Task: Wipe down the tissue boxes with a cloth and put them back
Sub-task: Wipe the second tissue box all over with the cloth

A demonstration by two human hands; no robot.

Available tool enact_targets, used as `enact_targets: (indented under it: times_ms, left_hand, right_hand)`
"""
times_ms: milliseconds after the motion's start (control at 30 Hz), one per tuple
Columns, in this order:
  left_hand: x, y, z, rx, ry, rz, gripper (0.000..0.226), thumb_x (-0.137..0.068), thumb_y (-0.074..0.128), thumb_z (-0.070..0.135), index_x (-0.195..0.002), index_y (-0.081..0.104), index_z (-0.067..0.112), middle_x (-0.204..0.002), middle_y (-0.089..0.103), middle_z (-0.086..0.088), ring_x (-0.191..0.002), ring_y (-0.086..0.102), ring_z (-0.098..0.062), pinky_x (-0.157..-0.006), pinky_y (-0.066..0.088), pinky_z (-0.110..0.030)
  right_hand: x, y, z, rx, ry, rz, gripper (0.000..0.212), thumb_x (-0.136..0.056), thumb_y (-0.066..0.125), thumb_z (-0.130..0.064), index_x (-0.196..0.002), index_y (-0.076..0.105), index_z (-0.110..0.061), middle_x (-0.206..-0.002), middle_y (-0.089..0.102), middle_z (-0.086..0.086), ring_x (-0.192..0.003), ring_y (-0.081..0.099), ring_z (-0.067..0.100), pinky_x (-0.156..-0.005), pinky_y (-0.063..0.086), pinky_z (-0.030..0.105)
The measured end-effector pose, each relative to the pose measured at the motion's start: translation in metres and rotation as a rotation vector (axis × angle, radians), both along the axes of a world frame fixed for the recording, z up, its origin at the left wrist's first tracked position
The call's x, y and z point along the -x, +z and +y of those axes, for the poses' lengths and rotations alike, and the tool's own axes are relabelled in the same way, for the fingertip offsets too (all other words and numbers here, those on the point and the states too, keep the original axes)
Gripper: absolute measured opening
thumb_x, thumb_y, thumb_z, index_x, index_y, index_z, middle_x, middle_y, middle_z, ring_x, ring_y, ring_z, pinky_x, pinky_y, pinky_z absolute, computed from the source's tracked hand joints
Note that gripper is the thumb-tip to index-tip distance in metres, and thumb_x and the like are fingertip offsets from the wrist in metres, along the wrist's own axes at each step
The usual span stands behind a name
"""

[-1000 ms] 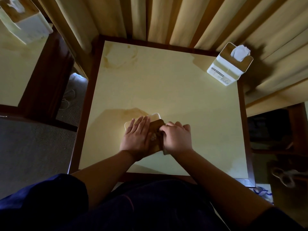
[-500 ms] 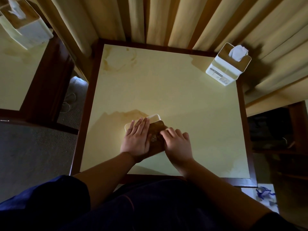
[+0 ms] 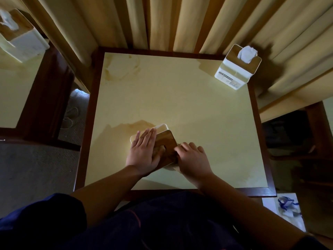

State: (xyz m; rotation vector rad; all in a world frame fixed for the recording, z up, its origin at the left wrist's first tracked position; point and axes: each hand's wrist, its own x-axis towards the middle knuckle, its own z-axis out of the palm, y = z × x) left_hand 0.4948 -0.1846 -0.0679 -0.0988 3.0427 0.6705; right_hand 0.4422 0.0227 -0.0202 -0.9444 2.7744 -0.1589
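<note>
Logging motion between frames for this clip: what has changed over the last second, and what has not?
Little has changed. The right hand slid from over the wooden lid of the near tissue box toward its right edge, uncovering more of the lid. The left hand stays flat on the lid with fingers straight. The box remains where it was on the table; the far tissue box is untouched in its corner.

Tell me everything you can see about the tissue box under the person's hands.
The tissue box has a pale, plastic-looking body and a brown, wood-looking lid with rounded corners and a dark slot. No tissue shows from it. It sits near the front of the yellowish table, turned at an angle to the edges. The left hand lies flat on the lid with straight fingers. The right hand is curled against its right side; whether it holds a cloth cannot be told.
</note>
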Motion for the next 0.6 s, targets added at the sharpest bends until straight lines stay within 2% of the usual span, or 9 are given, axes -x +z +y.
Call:
enact_targets:
  times_ms: [100,200,267,400,500,600]
  left_hand:
    - [-0.003,0.003,-0.005,-0.008,-0.065,-0.014,0.097,-0.094,0.038,0.073,-0.164,0.021,0.009,-0.168,0.030,-0.008,-0.159,0.016,-0.020,-0.130,-0.005,-0.040]
    - [-0.003,0.008,-0.009,0.035,-0.149,-0.101,0.132,-0.074,0.043,0.097,-0.165,0.010,0.009,-0.172,0.017,-0.007,-0.160,0.007,-0.019,-0.129,-0.009,-0.041]
    - [0.000,0.011,-0.013,0.101,-0.230,-0.180,0.148,-0.062,0.045,0.105,-0.165,0.000,0.008,-0.173,0.004,-0.006,-0.160,-0.003,-0.018,-0.128,-0.015,-0.041]
    - [0.009,0.022,-0.018,0.197,-0.365,-0.298,0.152,-0.061,0.064,0.093,-0.163,-0.012,0.010,-0.173,-0.004,-0.008,-0.158,-0.011,-0.020,-0.119,-0.030,-0.035]
    - [0.027,0.032,-0.021,0.266,-0.511,-0.362,0.154,-0.059,0.078,0.082,-0.163,-0.015,0.016,-0.172,-0.016,-0.002,-0.155,-0.026,-0.021,-0.120,-0.028,-0.042]
    - [0.047,0.046,-0.022,0.434,-0.680,-0.392,0.154,-0.060,0.091,0.061,-0.162,-0.021,0.032,-0.164,-0.037,-0.002,-0.149,-0.039,-0.028,-0.119,-0.027,-0.052]
  right_hand:
    - [0.004,-0.001,0.005,0.084,0.015,-0.029,0.023,-0.080,0.079,-0.031,-0.095,0.069,-0.019,-0.109,0.063,0.000,-0.093,0.061,0.028,-0.069,0.050,0.038]
    - [0.008,0.008,0.012,0.147,0.049,-0.171,0.023,-0.092,0.056,-0.032,-0.107,0.067,-0.019,-0.116,0.065,0.000,-0.100,0.061,0.027,-0.073,0.052,0.041]
    - [0.009,0.012,0.018,0.163,0.071,-0.245,0.020,-0.099,0.055,-0.024,-0.116,0.065,-0.019,-0.113,0.067,0.000,-0.102,0.061,0.025,-0.076,0.052,0.040]
    - [0.010,0.016,0.031,0.226,0.074,-0.239,0.016,-0.103,0.058,-0.021,-0.115,0.067,-0.023,-0.107,0.069,-0.002,-0.096,0.064,0.021,-0.071,0.051,0.035]
    - [0.014,0.018,0.035,0.203,0.087,-0.202,0.012,-0.103,0.060,-0.023,-0.113,0.066,-0.025,-0.105,0.068,-0.005,-0.093,0.064,0.019,-0.068,0.046,0.030]
    - [0.020,0.021,0.033,0.165,0.105,-0.176,0.016,-0.102,0.060,-0.025,-0.116,0.068,-0.027,-0.109,0.068,-0.007,-0.098,0.064,0.017,-0.073,0.051,0.033]
